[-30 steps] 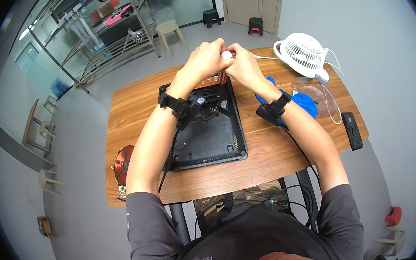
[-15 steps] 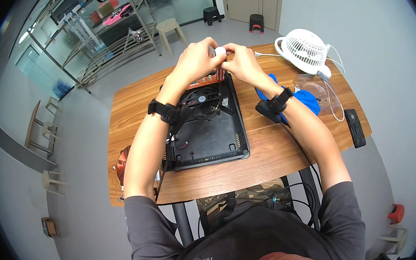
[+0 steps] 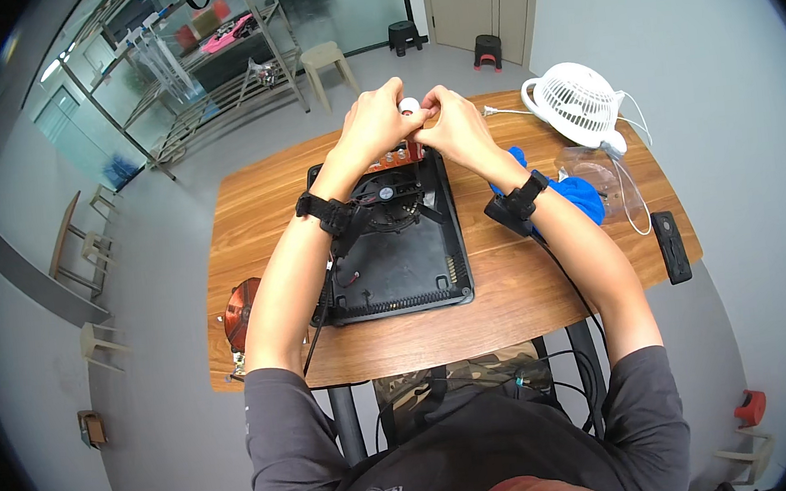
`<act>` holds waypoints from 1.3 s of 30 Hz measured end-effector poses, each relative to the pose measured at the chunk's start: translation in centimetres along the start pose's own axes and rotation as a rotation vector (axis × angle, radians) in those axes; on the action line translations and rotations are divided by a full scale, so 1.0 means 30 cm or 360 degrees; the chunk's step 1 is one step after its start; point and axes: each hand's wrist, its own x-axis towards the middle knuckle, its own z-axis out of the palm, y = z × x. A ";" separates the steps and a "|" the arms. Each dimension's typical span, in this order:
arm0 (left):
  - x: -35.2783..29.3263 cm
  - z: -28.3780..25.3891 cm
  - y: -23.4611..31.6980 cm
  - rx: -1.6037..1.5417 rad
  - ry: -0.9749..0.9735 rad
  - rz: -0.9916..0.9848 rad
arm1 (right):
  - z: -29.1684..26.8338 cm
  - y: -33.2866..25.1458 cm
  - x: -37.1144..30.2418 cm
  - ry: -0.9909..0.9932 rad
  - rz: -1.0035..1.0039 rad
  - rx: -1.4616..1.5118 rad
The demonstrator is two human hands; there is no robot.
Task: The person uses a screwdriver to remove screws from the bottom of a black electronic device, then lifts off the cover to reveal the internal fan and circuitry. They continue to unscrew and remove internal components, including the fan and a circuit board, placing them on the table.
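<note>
Over the far end of a black plastic appliance housing [image 3: 404, 263], my two hands meet around an upright screwdriver [image 3: 409, 106] with a white end cap. My left hand [image 3: 373, 126] has its thumb and fingers closed on the handle. From the other side my right hand [image 3: 458, 129] pinches at it, its fingertips close to the left thumb. The tool's shaft and tip are hidden behind the hands. Just below the fingers lies an orange circuit board [image 3: 399, 158] inside the housing. Nearer in the housing sits a round black fan [image 3: 386, 195].
A copper coil [image 3: 240, 310] lies at the table's left edge, partly behind my left forearm. To the right are a blue cloth [image 3: 581, 199], a clear plastic package [image 3: 592, 167], a white fan [image 3: 575, 99] with its cord, and a black flat device [image 3: 670, 247]. Cables hang from both wristbands.
The screwdriver and both hands have shifted slightly left over the circuit board. Its reddish handle and shaft, seen before, are now covered. The view has moved slightly.
</note>
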 end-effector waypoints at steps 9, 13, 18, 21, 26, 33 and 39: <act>-0.013 -0.012 0.033 0.0112 0.0040 -0.0091 | 0.009 -0.014 -0.012 -0.0082 0.0049 0.0122; -0.024 -0.020 -0.011 -0.0253 -0.0056 0.0025 | 0.000 0.002 -0.001 -0.0151 0.0005 0.0208; -0.028 -0.015 -0.026 -0.0184 -0.0028 0.0072 | -0.017 -0.023 0.008 -0.0362 -0.0007 0.0323; -0.031 -0.019 0.002 -0.0112 -0.0031 -0.0029 | -0.018 -0.029 -0.003 -0.0316 0.0056 0.0355; -0.022 -0.020 0.020 -0.0037 0.0001 -0.0095 | 0.016 -0.033 -0.004 -0.0135 0.0100 0.0022; -0.035 -0.012 0.001 -0.0092 0.0050 -0.0006 | 0.031 -0.016 -0.010 -0.0156 0.0071 0.0123; -0.041 -0.052 0.007 -0.0318 -0.0173 -0.0030 | -0.003 -0.016 -0.001 -0.0400 0.0088 0.0187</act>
